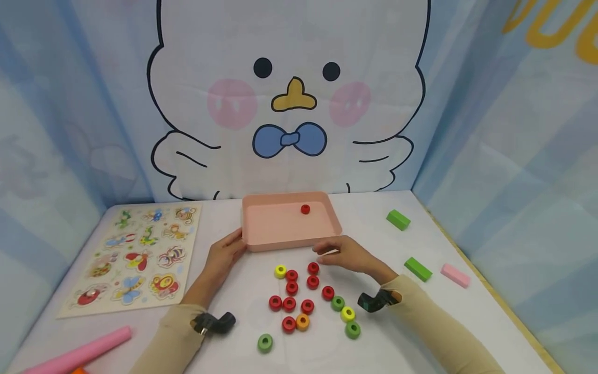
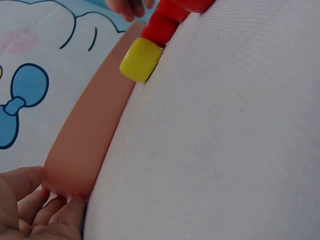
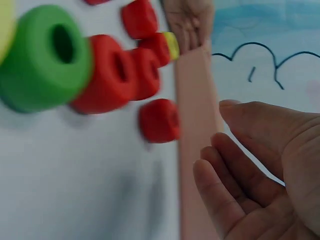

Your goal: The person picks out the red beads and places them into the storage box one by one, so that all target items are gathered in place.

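My left hand holds the front left corner of a shallow pink tray. In the left wrist view its thumb is at the rim and its fingertips lie against the outer wall. One red bead sits inside the tray. My right hand hovers by the tray's front right edge, fingers bent, thumb and fingertips apart, nothing between them. Just below its fingertips lies another red bead. More red beads, a yellow bead and a green bead are scattered between my forearms.
A puzzle board with insect pictures lies on the left. A pink rod is near the front left. Two green blocks and a pink block rest on the right. A printed curtain stands behind the tray.
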`<state>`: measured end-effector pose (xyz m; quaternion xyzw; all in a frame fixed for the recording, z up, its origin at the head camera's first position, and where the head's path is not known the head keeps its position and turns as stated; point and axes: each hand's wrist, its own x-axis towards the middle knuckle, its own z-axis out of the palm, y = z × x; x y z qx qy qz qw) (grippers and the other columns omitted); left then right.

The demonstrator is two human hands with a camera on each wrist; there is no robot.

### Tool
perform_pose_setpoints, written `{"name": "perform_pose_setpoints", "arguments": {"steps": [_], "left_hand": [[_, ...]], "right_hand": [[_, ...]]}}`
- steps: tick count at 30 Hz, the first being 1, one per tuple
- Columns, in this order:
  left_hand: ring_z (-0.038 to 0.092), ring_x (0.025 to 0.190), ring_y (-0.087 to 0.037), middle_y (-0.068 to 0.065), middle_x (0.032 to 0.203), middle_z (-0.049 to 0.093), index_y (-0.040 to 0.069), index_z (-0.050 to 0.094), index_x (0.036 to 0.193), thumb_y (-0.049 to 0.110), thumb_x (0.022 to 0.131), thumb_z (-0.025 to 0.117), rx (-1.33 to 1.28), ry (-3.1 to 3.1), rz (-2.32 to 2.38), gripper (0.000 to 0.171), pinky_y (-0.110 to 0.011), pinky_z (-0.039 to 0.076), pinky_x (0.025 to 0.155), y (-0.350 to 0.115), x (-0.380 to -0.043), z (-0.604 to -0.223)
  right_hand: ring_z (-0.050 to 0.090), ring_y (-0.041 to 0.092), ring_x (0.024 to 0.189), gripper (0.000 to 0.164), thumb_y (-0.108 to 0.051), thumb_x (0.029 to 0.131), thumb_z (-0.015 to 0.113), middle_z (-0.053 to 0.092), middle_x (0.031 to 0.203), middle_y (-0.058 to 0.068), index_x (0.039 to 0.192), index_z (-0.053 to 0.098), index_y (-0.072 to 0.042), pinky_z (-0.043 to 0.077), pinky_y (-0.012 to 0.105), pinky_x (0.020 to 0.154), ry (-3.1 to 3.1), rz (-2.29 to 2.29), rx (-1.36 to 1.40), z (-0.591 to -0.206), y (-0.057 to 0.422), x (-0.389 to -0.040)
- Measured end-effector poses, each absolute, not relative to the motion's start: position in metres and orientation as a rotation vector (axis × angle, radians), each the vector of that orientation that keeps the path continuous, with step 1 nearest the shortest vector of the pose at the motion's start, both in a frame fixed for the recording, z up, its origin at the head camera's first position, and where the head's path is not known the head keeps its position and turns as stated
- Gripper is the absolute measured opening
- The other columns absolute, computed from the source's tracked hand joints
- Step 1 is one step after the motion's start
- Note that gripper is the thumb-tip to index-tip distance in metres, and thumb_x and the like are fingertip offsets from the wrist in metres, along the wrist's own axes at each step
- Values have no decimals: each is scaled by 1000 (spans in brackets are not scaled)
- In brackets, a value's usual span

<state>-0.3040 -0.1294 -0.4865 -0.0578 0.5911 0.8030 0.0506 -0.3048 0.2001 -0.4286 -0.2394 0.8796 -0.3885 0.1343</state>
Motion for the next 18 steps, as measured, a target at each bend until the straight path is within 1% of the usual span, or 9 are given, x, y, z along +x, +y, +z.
{"name": "perform_pose_setpoints", "arguments": {"steps": [4,8,13,18], "left_hand": [[37,139,-25,-16,155,33,-1,34,150,2,99,52,-169,1803,2443,54,-30,37,110,-130,-303,-488],[39,138,-25,-16,154,35,-2,34,150,1,99,53,-172,1782,2453,54,-29,38,110,-130,-303,-490],[39,137,-25,-15,154,35,-1,36,149,2,98,54,-171,1793,2448,54,-30,38,110,-130,-303,-489],[39,138,-26,-15,154,36,-1,37,149,4,98,55,-171,1811,2442,54,-32,37,111,-131,-304,-488]], "right_hand": [[61,23,110,31,-11,90,72,66,116,5,120,67,-5,55,33,92,2454,-1120,-763,-441,199,-302],[62,21,107,31,-8,88,73,66,114,2,119,68,-7,55,31,91,2434,-1086,-804,-448,197,-302],[62,16,102,30,-9,88,74,65,111,-2,118,70,-10,55,28,89,2463,-1020,-816,-451,195,-302],[63,16,102,28,-12,88,74,67,110,-3,117,71,-11,56,30,89,2481,-992,-831,-445,195,-305]]}}
